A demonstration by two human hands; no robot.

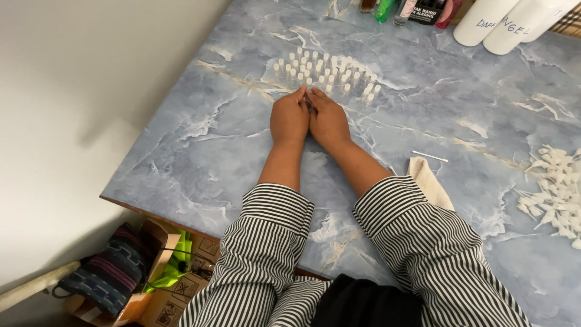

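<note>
Your fingers (301,95) are pressing together, fingertip to fingertip, left hand (289,118) lying against right hand (328,119), seemingly pinching something too small to tell; the small white vials (327,71) are standing just beyond them.

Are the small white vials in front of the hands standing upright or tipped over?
Upright: the small white vials stand in rows on the blue marble-patterned table.

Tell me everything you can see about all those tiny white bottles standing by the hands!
The tiny white bottles look like small clear or whitish plastic vials. They stand upright, packed close in rough rows, on the blue marbled table, towards its far edge. Whether they hold anything is too small to tell. The left hand and the right hand lie side by side just in front, fingertips together at the nearest bottles.
</note>
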